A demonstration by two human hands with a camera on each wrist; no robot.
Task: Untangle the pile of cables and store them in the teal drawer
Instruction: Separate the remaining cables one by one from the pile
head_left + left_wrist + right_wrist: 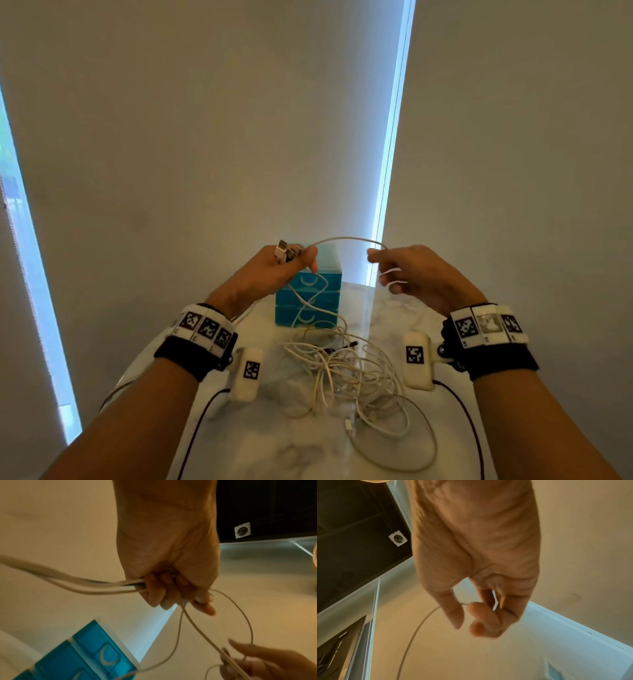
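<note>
Pale blinds behind, marble table (239, 455) below, with the teal drawer unit (307, 298) at the far edge, all drawers closed. Left hand (274, 270) fisted around several plug ends, right hand (411, 274) pinching one cable (346, 238) arching side to side between both, raised above the tangled pile (346, 373). Strands drooping from the left fist toward that pile, so likely pulled rightward to free it.

Dim room, bright window slits, blurred wrist views
</note>
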